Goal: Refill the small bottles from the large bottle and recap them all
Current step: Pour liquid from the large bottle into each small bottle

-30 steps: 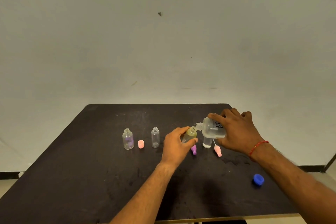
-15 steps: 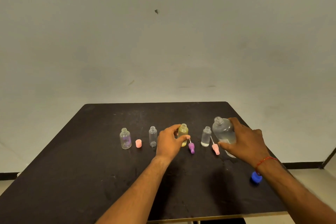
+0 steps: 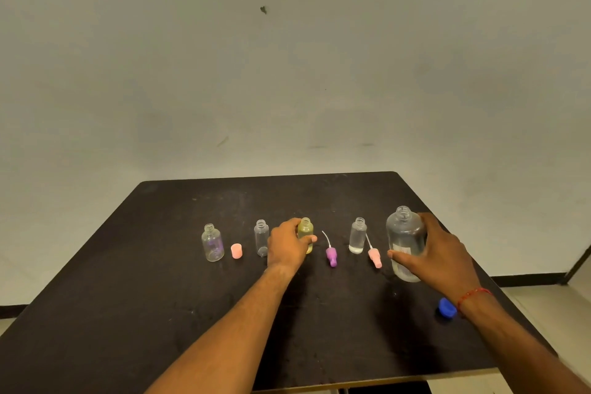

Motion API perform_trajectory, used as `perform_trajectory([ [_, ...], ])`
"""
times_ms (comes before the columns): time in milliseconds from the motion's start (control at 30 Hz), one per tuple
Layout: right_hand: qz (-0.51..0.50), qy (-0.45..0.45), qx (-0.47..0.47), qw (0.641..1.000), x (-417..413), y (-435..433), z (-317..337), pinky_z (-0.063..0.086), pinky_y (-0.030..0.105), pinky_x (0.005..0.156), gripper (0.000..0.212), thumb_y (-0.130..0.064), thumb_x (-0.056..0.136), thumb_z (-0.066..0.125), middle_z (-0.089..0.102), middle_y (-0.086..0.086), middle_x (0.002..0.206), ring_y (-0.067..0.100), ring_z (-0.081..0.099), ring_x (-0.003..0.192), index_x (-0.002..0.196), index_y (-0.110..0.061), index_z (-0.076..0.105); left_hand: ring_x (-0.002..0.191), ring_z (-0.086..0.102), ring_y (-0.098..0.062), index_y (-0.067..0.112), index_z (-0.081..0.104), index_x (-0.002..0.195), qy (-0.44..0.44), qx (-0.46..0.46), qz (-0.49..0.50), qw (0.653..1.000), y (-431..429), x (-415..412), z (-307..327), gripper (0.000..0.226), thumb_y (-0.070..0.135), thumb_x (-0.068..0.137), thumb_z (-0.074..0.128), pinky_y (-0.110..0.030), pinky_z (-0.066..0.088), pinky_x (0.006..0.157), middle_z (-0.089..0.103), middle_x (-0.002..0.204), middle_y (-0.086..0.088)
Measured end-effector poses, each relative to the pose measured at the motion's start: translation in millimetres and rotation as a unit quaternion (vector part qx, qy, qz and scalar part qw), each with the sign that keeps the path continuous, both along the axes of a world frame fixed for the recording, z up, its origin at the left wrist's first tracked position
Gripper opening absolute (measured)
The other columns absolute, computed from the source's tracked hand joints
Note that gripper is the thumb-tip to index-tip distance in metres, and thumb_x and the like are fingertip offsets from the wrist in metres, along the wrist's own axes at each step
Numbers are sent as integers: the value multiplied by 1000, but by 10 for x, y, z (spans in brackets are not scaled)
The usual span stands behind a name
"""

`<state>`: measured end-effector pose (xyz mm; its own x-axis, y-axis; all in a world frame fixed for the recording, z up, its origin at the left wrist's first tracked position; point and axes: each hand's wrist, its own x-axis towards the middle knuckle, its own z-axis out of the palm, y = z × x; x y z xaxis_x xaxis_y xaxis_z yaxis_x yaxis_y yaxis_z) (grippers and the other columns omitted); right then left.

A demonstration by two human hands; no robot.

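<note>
A: Where are our hands?

B: Our left hand [image 3: 289, 245] is wrapped around the yellow small bottle [image 3: 305, 231], upright on the black counter [image 3: 128, 297]. Our right hand [image 3: 438, 257] grips the large bottle [image 3: 403, 235], uncapped and standing near the counter's right side.

A: And the others?

B: We see 3 clear small bottles, all open: one far left [image 3: 212, 242], one [image 3: 261, 237] just left of our left hand, one [image 3: 357, 235] between the hands. A pink cap [image 3: 236, 250], a purple spray top [image 3: 331, 255] and a pink spray top [image 3: 374, 257] lie beside them. The blue cap [image 3: 446, 307] lies by our right wrist.
</note>
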<state>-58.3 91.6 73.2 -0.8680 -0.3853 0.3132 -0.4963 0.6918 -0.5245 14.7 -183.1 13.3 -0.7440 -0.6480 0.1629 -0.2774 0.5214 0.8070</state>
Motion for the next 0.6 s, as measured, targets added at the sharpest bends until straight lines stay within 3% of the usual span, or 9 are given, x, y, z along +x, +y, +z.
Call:
perform_trajectory([
  [300,-8,-30,-32,999,-81,28,-135,54,46,91,82,-51,63,85,62,3,123,29,63,105,129,-26,42,107,70,-18,20,71,123,10,9,10,1000,5,-55,-54,41,27,84,83,-41,55,100,76,112,1],
  [600,-9,-21,-45,999,-110,12,-182,54,42,86,83,-57,60,83,63,2,121,27,64,102,126,-29,42,107,69,-16,19,70,127,18,21,11,1000,19,-42,-56,46,28,84,84,-37,56,98,75,114,1],
])
